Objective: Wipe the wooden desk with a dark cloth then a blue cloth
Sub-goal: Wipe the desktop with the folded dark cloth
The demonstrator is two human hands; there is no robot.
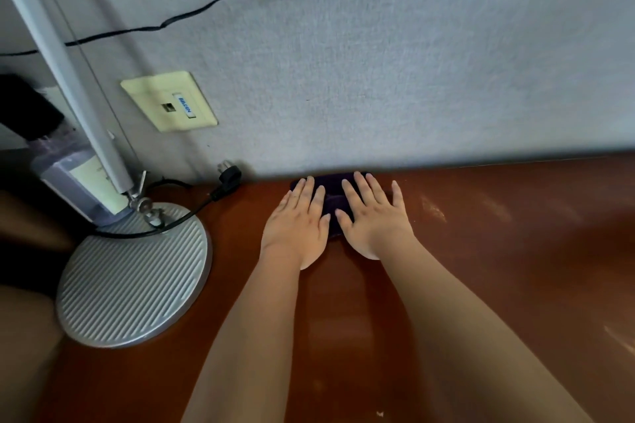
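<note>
Head view: looks steeply down, close over the desk [481, 268].
Facing: toward the wall [378, 62] at 12 o'clock.

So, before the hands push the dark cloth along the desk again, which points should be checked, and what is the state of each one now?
1. Both hands on the cloth: ok. The left hand and right hand press flat on the dark cloth.
2. Cloth flat on the wooden desk: ok.
3. Room ahead: not ok, the cloth is already at the wall.
4. Path to the left: not ok, the lamp base and black plug are there.
5. Path to the right: ok, with pale smears still to wipe.
6. Blue cloth ready: cannot tell, not in view.
</note>
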